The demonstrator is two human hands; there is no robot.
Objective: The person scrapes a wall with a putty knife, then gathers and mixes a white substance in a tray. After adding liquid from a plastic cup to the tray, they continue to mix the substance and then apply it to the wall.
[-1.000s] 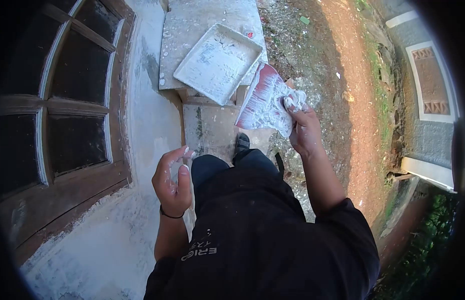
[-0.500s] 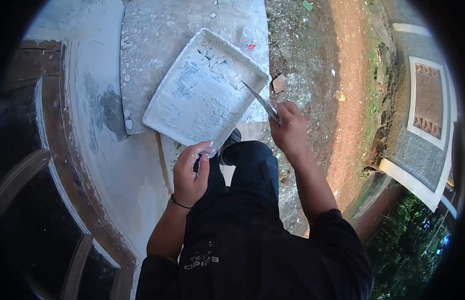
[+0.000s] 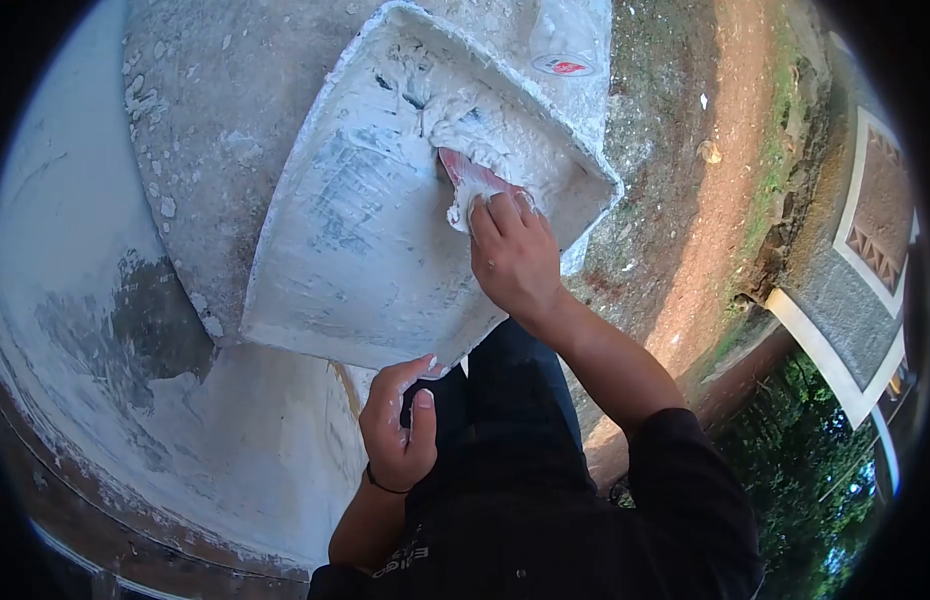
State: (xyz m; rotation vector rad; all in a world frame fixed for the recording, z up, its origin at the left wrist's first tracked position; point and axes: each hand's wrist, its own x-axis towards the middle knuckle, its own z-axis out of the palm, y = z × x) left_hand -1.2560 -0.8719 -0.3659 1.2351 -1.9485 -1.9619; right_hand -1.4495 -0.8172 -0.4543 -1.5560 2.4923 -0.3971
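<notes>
1. Paste [image 3: 490,125] remains in tray [image 3: 315,295]; right hand [image 3: 517,255] grips scraper [image 3: 463,170] there.
2. Left hand [image 3: 400,430] half-open, nothing visibly held.
3. Wall [image 3: 45,210] largely white; grey patch [image 3: 160,320] looks uncoated.

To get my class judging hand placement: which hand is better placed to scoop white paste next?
Probably the right hand: it grips the red scraper, whose blade is inside the tray, by the thick paste. The left hand shows no tool and is at the near rim, farther away.
</notes>
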